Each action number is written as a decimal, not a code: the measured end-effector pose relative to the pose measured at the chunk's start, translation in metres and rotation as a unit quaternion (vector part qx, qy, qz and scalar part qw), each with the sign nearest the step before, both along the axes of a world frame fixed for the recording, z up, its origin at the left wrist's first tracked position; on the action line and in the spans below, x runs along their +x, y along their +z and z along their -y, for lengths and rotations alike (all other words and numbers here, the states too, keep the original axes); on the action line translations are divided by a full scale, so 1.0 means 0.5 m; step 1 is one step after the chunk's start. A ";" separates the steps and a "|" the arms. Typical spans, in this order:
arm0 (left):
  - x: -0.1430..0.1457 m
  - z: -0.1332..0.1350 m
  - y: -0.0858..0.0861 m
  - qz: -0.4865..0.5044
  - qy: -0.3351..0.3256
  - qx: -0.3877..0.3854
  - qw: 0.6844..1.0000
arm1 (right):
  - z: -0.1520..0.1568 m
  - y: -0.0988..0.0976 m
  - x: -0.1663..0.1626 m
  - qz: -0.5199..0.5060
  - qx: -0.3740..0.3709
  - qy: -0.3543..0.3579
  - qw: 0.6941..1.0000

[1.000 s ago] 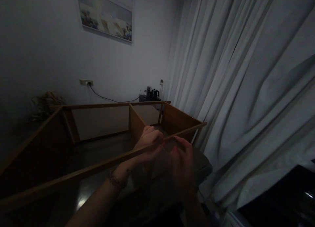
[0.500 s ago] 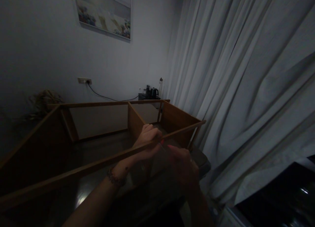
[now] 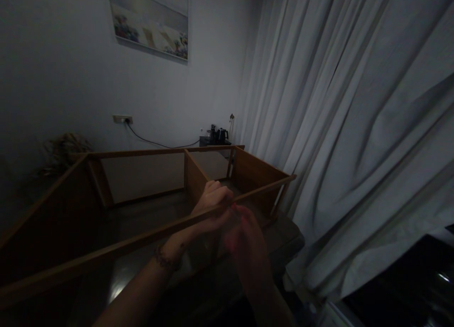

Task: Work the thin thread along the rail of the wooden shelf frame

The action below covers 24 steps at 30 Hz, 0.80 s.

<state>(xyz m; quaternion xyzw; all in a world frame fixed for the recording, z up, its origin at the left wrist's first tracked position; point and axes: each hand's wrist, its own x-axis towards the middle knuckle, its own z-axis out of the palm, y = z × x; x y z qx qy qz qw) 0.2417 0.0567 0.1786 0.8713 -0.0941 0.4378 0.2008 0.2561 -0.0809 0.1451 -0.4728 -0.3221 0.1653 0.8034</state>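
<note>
A wooden frame (image 3: 198, 168) with a divider panel lies in front of me, its long front rail (image 3: 149, 238) running across the view. My left hand (image 3: 214, 201) is closed around this rail near the divider, fingers above it and the rest of the hand below. A beaded bracelet (image 3: 165, 258) is on the left wrist. Just right of it and under the rail, my right hand (image 3: 248, 237) is closed, fingertips close to the left ones and smeared by motion. A thin, faint thing shows at its fingertips, too blurred to name.
The frame rests on a dark, shiny surface (image 3: 129, 265). Long pale curtains (image 3: 319, 128) hang at the right. Against the back wall stand a black kettle (image 3: 222, 135) and a cord leading to a socket (image 3: 122, 119). A dark glossy panel (image 3: 407, 279) is at lower right.
My right hand has moved left and turned, bringing its fingertips closer to the left hand under the rail. My left hand stays in place on the rail.
</note>
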 end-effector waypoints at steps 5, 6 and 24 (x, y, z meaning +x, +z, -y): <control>-0.003 0.005 0.005 -0.003 0.001 0.003 1.000 | 0.024 -0.020 0.019 0.200 -0.068 -0.143 0.967; -0.003 0.005 0.006 -0.002 0.003 0.002 1.000 | 0.031 -0.022 0.029 0.277 -0.087 -0.183 0.939; 0.002 -0.003 0.001 -0.004 0.004 -0.002 1.000 | 0.008 0.005 0.034 0.080 -0.025 -0.119 0.989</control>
